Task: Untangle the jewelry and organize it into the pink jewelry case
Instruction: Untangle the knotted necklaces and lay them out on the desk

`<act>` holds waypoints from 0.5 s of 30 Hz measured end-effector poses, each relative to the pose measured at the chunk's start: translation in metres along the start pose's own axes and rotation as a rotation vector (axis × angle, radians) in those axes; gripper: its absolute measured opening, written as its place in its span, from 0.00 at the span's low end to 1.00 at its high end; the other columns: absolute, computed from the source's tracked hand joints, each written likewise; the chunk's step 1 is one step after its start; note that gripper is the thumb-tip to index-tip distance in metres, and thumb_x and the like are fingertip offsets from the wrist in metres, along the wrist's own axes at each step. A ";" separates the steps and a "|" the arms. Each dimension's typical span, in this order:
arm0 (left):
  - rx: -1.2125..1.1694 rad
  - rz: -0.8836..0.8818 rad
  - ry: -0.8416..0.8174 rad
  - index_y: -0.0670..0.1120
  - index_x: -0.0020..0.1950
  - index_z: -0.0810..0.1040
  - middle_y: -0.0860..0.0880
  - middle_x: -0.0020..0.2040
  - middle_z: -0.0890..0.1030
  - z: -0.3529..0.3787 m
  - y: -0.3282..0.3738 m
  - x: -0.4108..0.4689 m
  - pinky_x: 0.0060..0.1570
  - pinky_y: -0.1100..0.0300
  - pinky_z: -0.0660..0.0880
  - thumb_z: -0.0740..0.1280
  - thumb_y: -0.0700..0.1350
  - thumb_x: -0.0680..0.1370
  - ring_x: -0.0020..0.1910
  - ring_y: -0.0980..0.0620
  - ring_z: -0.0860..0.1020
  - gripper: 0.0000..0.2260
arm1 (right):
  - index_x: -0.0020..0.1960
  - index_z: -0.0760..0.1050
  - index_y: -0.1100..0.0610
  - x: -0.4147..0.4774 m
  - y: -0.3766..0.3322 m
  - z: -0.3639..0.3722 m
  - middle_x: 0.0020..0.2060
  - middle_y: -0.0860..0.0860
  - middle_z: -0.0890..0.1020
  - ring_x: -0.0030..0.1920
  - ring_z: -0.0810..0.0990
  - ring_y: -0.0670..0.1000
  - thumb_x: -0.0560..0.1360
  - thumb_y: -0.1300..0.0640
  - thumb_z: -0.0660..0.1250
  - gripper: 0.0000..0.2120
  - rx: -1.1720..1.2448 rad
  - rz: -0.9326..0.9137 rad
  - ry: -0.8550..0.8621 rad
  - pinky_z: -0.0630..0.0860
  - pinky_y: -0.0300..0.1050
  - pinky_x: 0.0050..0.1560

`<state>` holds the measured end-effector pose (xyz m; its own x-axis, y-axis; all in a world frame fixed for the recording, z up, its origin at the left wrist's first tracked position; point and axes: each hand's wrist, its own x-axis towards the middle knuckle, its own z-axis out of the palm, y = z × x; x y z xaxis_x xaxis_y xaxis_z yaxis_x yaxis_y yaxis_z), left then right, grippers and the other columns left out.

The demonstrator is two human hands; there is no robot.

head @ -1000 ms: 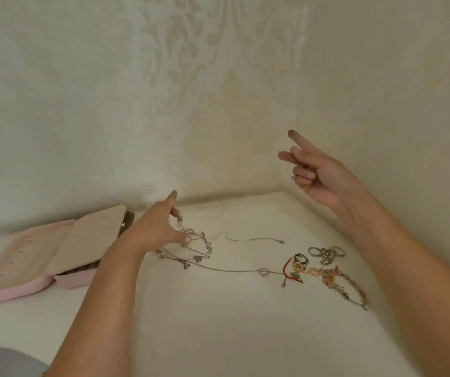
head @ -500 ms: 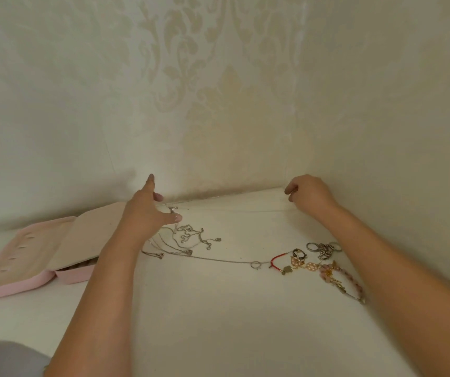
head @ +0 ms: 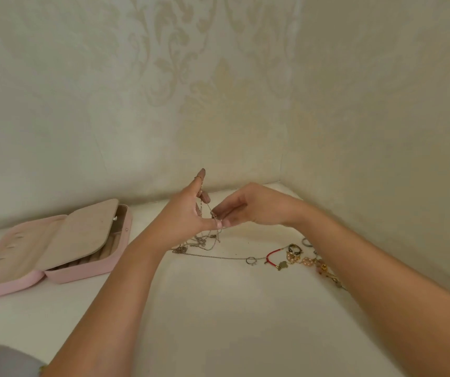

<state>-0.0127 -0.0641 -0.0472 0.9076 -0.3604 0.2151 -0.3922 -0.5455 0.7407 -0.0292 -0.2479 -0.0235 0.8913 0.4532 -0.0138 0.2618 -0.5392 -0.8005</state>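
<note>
We hold our hands close together just above the tabletop (head: 218, 317), fingertips almost touching. Our left hand (head: 187, 214) pinches the tangled chains (head: 204, 240) between thumb and fingers, its index finger raised with a strand draped over it. Our right hand (head: 255, 208) meets it from the right, fingertips curled in and nipping the same strands. Below both hands the chains hang in loose loops onto the tabletop, and one thin strand runs out to the right to a small ring (head: 251, 260). Farther right, beside and under our right forearm, lie a red cord bracelet (head: 273, 254) and a heap of beaded pieces (head: 301, 259). The pink jewelry case (head: 82, 274) lies open well to the left of our left hand.
</note>
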 end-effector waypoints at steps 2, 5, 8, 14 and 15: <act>-0.006 0.005 -0.019 0.54 0.79 0.47 0.56 0.49 0.70 0.002 0.001 0.000 0.32 0.70 0.67 0.77 0.42 0.69 0.27 0.59 0.65 0.49 | 0.53 0.82 0.62 0.003 0.001 0.005 0.47 0.54 0.85 0.49 0.82 0.43 0.74 0.63 0.70 0.09 0.052 -0.021 0.021 0.73 0.36 0.61; 0.004 0.007 -0.051 0.54 0.78 0.46 0.57 0.50 0.69 0.004 0.003 0.000 0.33 0.69 0.67 0.77 0.42 0.69 0.29 0.58 0.65 0.49 | 0.48 0.83 0.61 0.005 0.004 0.005 0.40 0.54 0.85 0.46 0.83 0.46 0.74 0.61 0.70 0.05 0.097 -0.007 0.045 0.73 0.30 0.57; 0.027 0.005 -0.064 0.54 0.79 0.45 0.58 0.51 0.69 0.005 0.003 -0.001 0.37 0.66 0.68 0.76 0.44 0.70 0.32 0.56 0.67 0.49 | 0.47 0.82 0.64 0.006 0.006 0.004 0.40 0.58 0.85 0.43 0.83 0.50 0.75 0.61 0.70 0.06 -0.008 -0.023 0.081 0.76 0.38 0.56; 0.012 0.007 -0.044 0.55 0.78 0.45 0.59 0.50 0.70 0.005 0.002 0.000 0.34 0.67 0.67 0.77 0.43 0.69 0.30 0.58 0.66 0.50 | 0.46 0.82 0.64 0.003 0.002 0.003 0.43 0.60 0.85 0.44 0.83 0.50 0.73 0.63 0.72 0.05 0.017 -0.076 0.069 0.77 0.44 0.56; 0.013 0.010 -0.045 0.55 0.78 0.45 0.58 0.50 0.70 0.005 0.002 0.000 0.33 0.68 0.66 0.77 0.43 0.69 0.29 0.58 0.66 0.50 | 0.45 0.82 0.64 0.003 0.002 0.003 0.41 0.60 0.85 0.42 0.82 0.49 0.72 0.62 0.73 0.05 0.027 -0.074 0.066 0.77 0.42 0.55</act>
<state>-0.0142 -0.0690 -0.0493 0.8960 -0.3998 0.1931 -0.4035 -0.5517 0.7300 -0.0274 -0.2452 -0.0268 0.8926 0.4429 0.0843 0.3183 -0.4866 -0.8136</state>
